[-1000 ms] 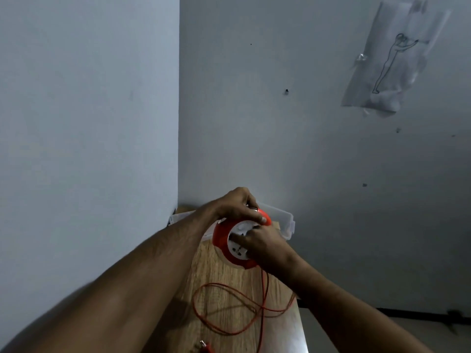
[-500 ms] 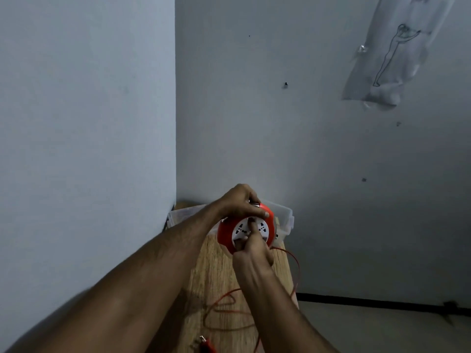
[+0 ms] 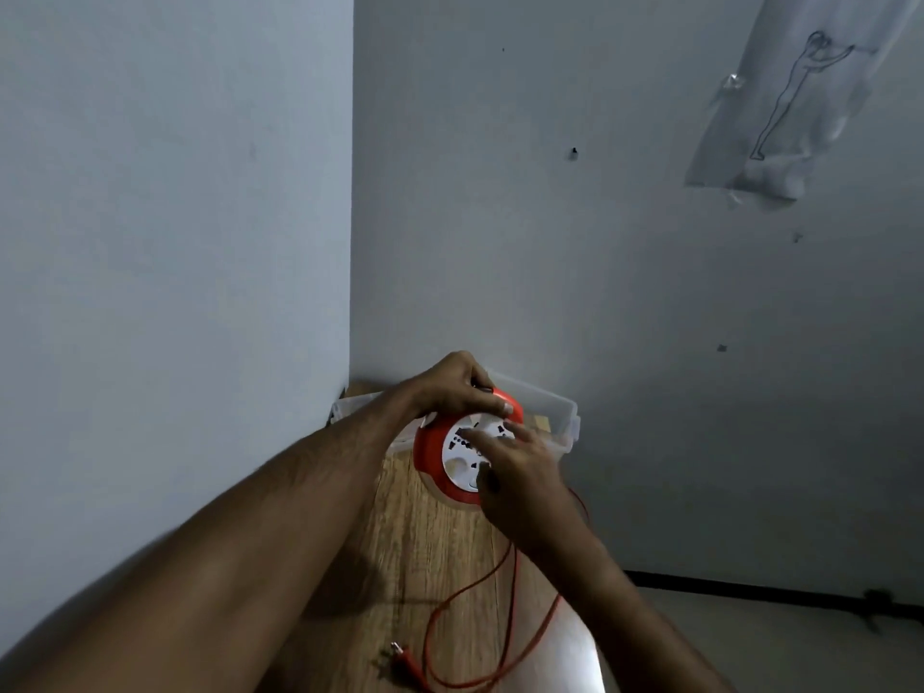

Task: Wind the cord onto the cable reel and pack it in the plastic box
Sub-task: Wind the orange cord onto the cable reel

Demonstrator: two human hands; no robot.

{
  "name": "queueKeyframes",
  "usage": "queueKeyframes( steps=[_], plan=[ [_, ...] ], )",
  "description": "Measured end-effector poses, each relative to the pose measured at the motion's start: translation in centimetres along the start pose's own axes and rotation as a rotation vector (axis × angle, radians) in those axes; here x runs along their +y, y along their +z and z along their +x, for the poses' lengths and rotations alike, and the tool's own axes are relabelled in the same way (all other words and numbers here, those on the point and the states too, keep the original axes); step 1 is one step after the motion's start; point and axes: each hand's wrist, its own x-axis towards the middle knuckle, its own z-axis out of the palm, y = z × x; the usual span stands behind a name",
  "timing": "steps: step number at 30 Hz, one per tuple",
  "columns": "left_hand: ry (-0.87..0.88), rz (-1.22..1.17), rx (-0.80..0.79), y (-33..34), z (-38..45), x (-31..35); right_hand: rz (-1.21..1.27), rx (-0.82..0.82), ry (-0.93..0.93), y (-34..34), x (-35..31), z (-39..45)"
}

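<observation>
Fingers of the left hand (image 3: 452, 387) curl over the top rim of the cable reel (image 3: 431, 455), thumb tip lying along the near edge of the orange housing; this hand grips the reel. Fingers of the right hand (image 3: 520, 472) lie spread on the white socket face, index and middle tips on the upper part of the disc. Whether they hook into a recess or only press flat I cannot tell; that area is blurred.

Reel: orange body, white round face with dark socket slots, held tilted with the face toward the camera, above the far end of the wooden table (image 3: 415, 552).

Plastic box (image 3: 562, 417): clear, lid off, directly behind the reel at the table's far end, in the corner where the two grey walls meet.

Cord (image 3: 505, 582): orange, hangs from under the right wrist, runs down onto the table in loose loops, not wound on. Its plug (image 3: 400, 651) lies on the wood near the bottom edge, prongs pointing left.

Right wall: a sheet of paper (image 3: 780, 102) with a line drawing of a figure, taped up.
</observation>
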Motion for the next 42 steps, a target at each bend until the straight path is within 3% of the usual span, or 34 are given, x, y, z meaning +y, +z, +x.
queueKeyframes(
  steps=[2, 4, 10, 16, 20, 26, 30, 32, 34, 40, 42],
  plan=[
    [0.003, -0.026, -0.029, 0.2, 0.0, 0.4, -0.309, -0.259, -0.253, 0.1, 1.2, 0.2],
    [0.0, -0.035, -0.064, 0.4, 0.0, 0.8, -0.459, -0.371, -0.366, 0.2, 2.2, 0.5],
    [0.004, 0.018, -0.176, 1.2, 0.0, 0.9, -0.563, -0.456, -0.496, 0.8, 2.8, 1.3],
    [0.001, 0.073, -0.142, 1.7, -0.2, 0.5, -0.551, -0.408, -0.566, 1.7, 3.7, 2.1],
    [0.011, 0.102, -0.07, 1.7, -0.4, 0.7, -0.287, -0.276, -0.242, 2.8, 3.9, 1.2],
    [-0.01, 0.035, -0.001, 1.6, -0.6, 0.3, 0.418, 0.302, 0.643, 5.1, -0.6, -0.2],
    [0.002, 0.096, -0.038, 3.0, -0.1, 0.4, 1.182, 0.588, 1.45, 4.9, -4.1, 1.4],
    [0.002, 0.092, -0.036, 3.5, -0.1, 0.0, 1.457, 0.733, 1.692, 4.0, -4.7, 2.6],
    [0.009, 0.075, -0.026, 3.6, -0.1, -0.2, 1.561, 0.796, 1.714, 3.5, -4.7, 3.1],
    [0.01, 0.001, -0.032, 1.9, -0.2, -0.7, 1.433, 0.445, 1.511, 2.7, -3.6, 1.4],
    [0.007, -0.026, -0.028, 1.5, -0.3, -0.9, 1.275, 0.339, 1.346, 1.8, -3.6, 0.5]
  ],
)
